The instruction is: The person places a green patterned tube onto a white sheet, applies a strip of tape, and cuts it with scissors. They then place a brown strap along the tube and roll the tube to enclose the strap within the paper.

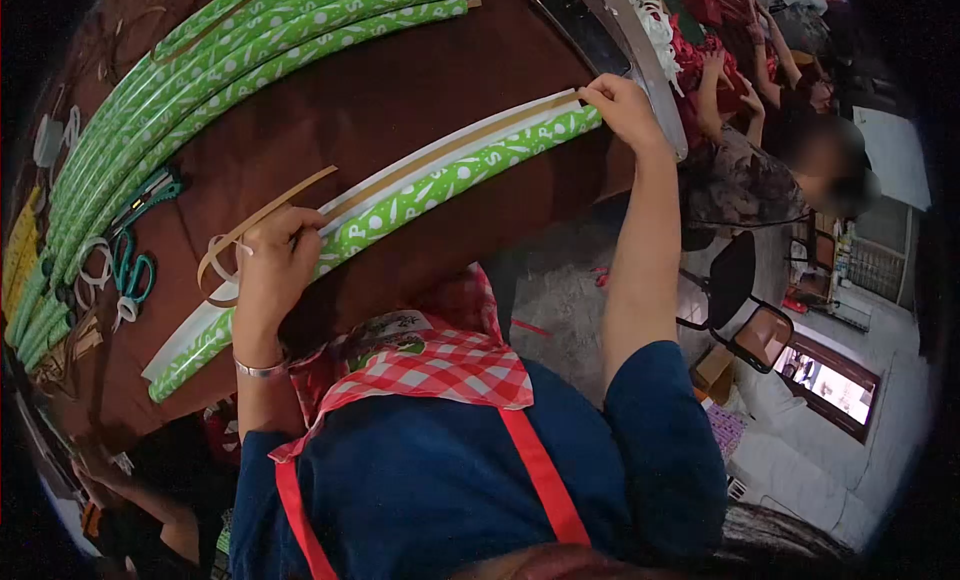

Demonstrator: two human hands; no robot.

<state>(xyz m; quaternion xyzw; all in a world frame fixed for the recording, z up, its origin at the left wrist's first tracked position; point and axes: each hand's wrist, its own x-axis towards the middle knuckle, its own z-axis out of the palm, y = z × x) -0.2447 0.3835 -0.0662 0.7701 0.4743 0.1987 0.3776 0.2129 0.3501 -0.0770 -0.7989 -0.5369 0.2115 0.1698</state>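
A green wrapping-paper roll with white vegetable shapes and letters lies slantwise on the table, its white underside showing along the far edge. A narrow brown tape strip runs lengthwise on that white edge. My left hand is closed on the strip near the roll's left part; a loose tail of tape sticks up past the fingers, and a curl hangs beside the wrist. My right hand pinches the strip's far end at the roll's right tip.
Several similar green rolls are stacked at the back left. Teal-handled scissors, a teal utility knife and white tape rings lie left on the brown tabletop. A phone lies back right. Other people's hands work beyond both ends.
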